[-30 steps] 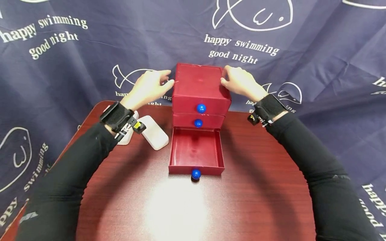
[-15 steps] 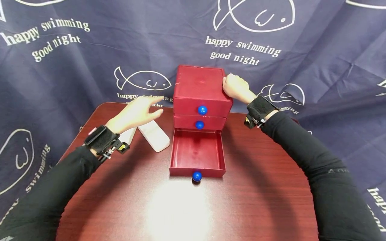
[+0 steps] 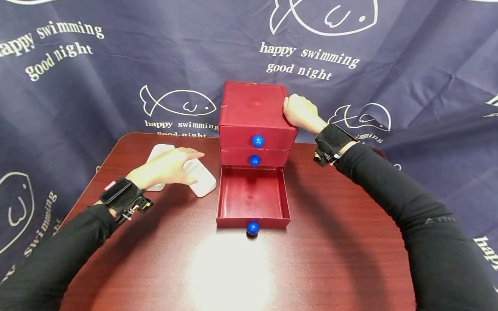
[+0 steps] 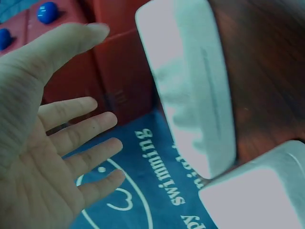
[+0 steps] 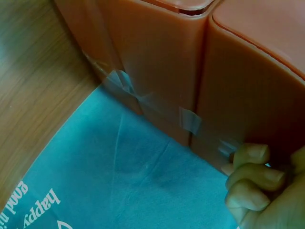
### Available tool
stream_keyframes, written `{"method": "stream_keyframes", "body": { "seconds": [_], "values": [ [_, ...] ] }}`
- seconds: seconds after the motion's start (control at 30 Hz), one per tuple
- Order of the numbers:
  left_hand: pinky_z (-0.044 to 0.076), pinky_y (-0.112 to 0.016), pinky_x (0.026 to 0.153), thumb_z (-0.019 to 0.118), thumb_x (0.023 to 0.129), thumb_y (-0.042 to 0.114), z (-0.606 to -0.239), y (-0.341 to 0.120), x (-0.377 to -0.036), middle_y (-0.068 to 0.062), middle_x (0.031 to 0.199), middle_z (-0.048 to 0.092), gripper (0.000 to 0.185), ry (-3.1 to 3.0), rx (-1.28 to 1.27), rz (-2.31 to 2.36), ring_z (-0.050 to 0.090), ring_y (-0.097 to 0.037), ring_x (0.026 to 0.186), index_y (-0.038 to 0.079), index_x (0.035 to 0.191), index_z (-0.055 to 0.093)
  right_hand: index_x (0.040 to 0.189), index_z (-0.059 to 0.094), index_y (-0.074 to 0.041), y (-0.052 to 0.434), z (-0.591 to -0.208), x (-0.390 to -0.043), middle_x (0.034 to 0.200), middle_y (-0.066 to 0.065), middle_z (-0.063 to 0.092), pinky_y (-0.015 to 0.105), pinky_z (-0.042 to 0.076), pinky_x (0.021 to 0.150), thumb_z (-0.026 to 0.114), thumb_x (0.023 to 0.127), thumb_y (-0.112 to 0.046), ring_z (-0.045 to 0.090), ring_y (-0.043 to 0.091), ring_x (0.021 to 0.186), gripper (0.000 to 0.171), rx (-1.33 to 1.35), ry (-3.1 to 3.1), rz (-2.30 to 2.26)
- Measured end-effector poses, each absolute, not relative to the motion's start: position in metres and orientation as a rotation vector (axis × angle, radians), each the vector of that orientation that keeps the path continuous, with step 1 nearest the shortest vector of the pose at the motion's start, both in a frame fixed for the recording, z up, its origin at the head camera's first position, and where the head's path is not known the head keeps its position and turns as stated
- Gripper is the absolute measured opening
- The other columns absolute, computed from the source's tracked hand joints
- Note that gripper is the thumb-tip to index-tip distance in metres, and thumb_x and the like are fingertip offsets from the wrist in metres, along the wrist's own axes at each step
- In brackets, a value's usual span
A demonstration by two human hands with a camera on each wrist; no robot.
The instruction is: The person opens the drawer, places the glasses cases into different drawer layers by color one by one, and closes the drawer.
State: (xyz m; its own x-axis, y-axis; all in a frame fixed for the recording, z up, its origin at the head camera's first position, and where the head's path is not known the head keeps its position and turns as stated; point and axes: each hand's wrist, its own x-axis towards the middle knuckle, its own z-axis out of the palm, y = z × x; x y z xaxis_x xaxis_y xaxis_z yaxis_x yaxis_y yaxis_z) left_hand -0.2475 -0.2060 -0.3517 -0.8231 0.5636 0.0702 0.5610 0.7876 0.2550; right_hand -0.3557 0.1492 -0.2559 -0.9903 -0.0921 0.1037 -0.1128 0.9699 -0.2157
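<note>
A red three-drawer cabinet (image 3: 254, 108) with blue knobs stands at the back of the table. Its bottom drawer (image 3: 252, 196) is pulled out and holds nothing. My right hand (image 3: 299, 113) grips the cabinet's upper right edge, fingers curled against its side wall (image 5: 248, 90). My left hand (image 3: 167, 166) hovers flat, fingers straight, just over two white oblong cases (image 3: 198, 177) lying left of the cabinet. In the left wrist view the open palm (image 4: 52, 143) is spread above one white case (image 4: 190, 81), not gripping it.
The dark red wooden table (image 3: 233, 268) has a rounded back edge close behind the cabinet. A navy cloth (image 3: 97, 86) with white fish drawings and lettering hangs behind and drapes around it. Tape strips (image 5: 190, 119) join the cabinet's stacked sections.
My left hand has left the cabinet's upper left side and dropped down and left to hover over the white cases. The right hand stays on the cabinet.
</note>
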Motion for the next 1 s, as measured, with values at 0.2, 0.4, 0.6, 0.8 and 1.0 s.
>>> {"method": "stream_keyframes", "body": {
  "seconds": [0.2, 0.4, 0.6, 0.8, 1.0],
  "values": [
    [0.049, -0.054, 0.107, 0.091, 0.065, 0.018, -0.369, -0.209, -0.254, -0.021, 0.137, 0.062, 0.081, 2.922, 0.974, 0.349, 0.057, -0.04, 0.128, 0.0, 0.137, 0.06, 0.101, 0.065, 0.005, 0.149, -0.258, -0.357, 0.115, 0.03, 0.068, 0.062, 0.055, 0.092, 0.026, 0.107, -0.027, 0.067, 0.044, 0.108, 0.051, 0.162, -3.019, 0.346],
    [0.049, -0.06, 0.102, 0.094, 0.058, 0.016, -0.379, -0.21, -0.264, -0.021, 0.139, 0.06, 0.088, 2.909, 1.029, 0.255, 0.054, -0.043, 0.13, 0.002, 0.137, 0.059, 0.103, 0.066, 0.005, 0.149, -0.257, -0.358, 0.119, 0.03, 0.067, 0.063, 0.055, 0.094, 0.026, 0.107, -0.028, 0.066, 0.044, 0.112, 0.052, 0.137, -3.013, 0.36],
    [0.045, -0.069, 0.102, 0.092, 0.056, 0.01, -0.387, -0.211, -0.272, -0.021, 0.14, 0.059, 0.089, 2.892, 1.032, 0.195, 0.049, -0.048, 0.134, 0.002, 0.138, 0.058, 0.104, 0.066, 0.005, 0.148, -0.257, -0.358, 0.118, 0.03, 0.068, 0.063, 0.055, 0.094, 0.026, 0.107, -0.028, 0.066, 0.044, 0.112, 0.052, 0.111, -3.013, 0.355],
    [0.039, -0.071, 0.106, 0.089, 0.053, 0.003, -0.396, -0.211, -0.277, -0.018, 0.137, 0.061, 0.087, 2.878, 1.01, 0.206, 0.046, -0.048, 0.136, 0.004, 0.136, 0.06, 0.103, 0.067, 0.004, 0.147, -0.257, -0.358, 0.118, 0.029, 0.068, 0.063, 0.055, 0.093, 0.026, 0.107, -0.028, 0.067, 0.043, 0.111, 0.052, 0.116, -3.009, 0.35],
    [0.04, -0.071, 0.102, 0.092, 0.047, 0.002, -0.405, -0.21, -0.282, -0.014, 0.127, 0.064, 0.084, 2.917, 1.065, 0.148, 0.051, -0.044, 0.128, 0.01, 0.126, 0.064, 0.103, 0.067, 0.004, 0.147, -0.257, -0.358, 0.117, 0.029, 0.069, 0.062, 0.055, 0.093, 0.026, 0.107, -0.027, 0.067, 0.043, 0.11, 0.052, 0.117, -3.006, 0.344]
  ]
}}
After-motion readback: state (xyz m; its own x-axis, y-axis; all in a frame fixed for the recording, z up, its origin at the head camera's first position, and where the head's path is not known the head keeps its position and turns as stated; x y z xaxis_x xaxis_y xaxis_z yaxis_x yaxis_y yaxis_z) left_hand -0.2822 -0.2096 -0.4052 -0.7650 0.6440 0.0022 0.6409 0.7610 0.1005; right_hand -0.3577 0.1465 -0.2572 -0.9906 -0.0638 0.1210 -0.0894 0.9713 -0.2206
